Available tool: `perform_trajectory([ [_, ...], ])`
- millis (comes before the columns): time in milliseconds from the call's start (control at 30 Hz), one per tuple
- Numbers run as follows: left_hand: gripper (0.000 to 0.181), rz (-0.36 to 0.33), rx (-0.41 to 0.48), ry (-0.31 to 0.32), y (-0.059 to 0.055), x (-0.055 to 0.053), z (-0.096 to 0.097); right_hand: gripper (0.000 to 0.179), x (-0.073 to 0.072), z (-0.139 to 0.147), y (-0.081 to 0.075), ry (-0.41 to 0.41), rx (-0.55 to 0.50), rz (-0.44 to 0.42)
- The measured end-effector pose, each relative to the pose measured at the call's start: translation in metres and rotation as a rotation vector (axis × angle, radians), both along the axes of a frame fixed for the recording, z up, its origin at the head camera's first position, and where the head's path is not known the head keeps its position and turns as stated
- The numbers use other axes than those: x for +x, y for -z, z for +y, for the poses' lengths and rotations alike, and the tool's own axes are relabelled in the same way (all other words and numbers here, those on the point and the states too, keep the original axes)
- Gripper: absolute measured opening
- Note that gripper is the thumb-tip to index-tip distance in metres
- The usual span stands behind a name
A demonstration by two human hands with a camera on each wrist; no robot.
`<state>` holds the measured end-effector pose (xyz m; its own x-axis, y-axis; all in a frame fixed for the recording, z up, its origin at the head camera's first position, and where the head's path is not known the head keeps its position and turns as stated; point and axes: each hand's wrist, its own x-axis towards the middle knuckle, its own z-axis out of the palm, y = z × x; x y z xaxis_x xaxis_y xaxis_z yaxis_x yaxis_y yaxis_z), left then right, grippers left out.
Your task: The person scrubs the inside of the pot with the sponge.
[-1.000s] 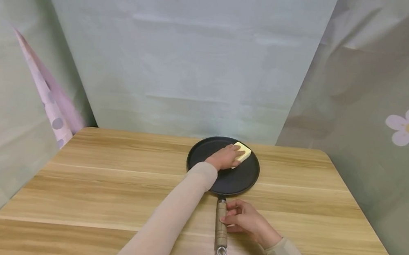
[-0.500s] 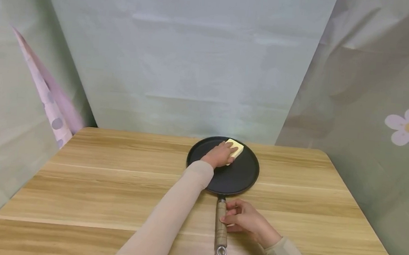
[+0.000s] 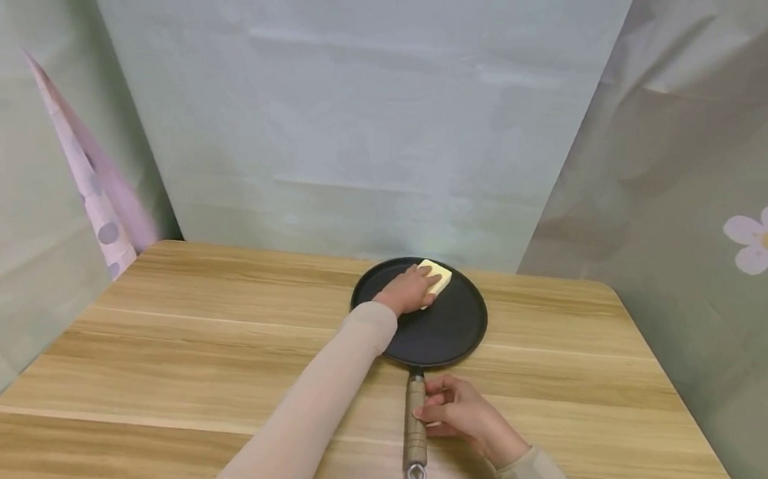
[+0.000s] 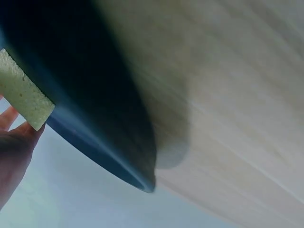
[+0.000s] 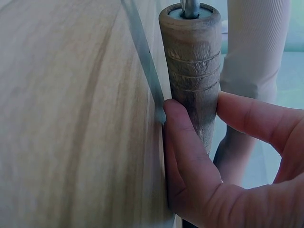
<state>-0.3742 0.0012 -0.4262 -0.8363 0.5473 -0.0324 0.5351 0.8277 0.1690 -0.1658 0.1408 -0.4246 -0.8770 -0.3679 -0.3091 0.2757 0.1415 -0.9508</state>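
A flat black frying pan point(image 3: 440, 337) lies on the wooden table, its wooden handle point(image 3: 414, 435) pointing toward me. My left hand point(image 3: 405, 289) reaches across to the pan's far half and holds a pale yellow sponge point(image 3: 442, 277) against its surface. In the left wrist view the sponge point(image 4: 23, 92) shows its porous side, with fingertips along its edge. My right hand point(image 3: 467, 417) pinches the handle from the right, near its middle. The right wrist view shows thumb and fingers on opposite sides of the grooved handle point(image 5: 192, 61).
The wooden table point(image 3: 172, 350) ends at a far edge just behind the pan. Pale cloth point(image 3: 368, 115) hangs at the back and both sides, with a printed flower at right. A metal ring point(image 3: 415, 473) sits at the handle's near end.
My left hand has slid the sponge leftward over the pan, mostly in the first half second. The right hand and the pan have stayed in place.
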Motion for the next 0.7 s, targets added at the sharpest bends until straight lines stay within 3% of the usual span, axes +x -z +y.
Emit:
perform_trajectory([
  [233, 0.051, -0.011, -0.010, -0.035, -0.001, -0.002, -0.011, 0.045, 0.000, 0.000, 0.000, 0.005, -0.008, -0.001],
  [700, 0.050, -0.007, 0.022, 0.016, -0.003, -0.003, -0.029, 0.046, 0.000, 0.001, 0.002, -0.001, -0.005, 0.008],
])
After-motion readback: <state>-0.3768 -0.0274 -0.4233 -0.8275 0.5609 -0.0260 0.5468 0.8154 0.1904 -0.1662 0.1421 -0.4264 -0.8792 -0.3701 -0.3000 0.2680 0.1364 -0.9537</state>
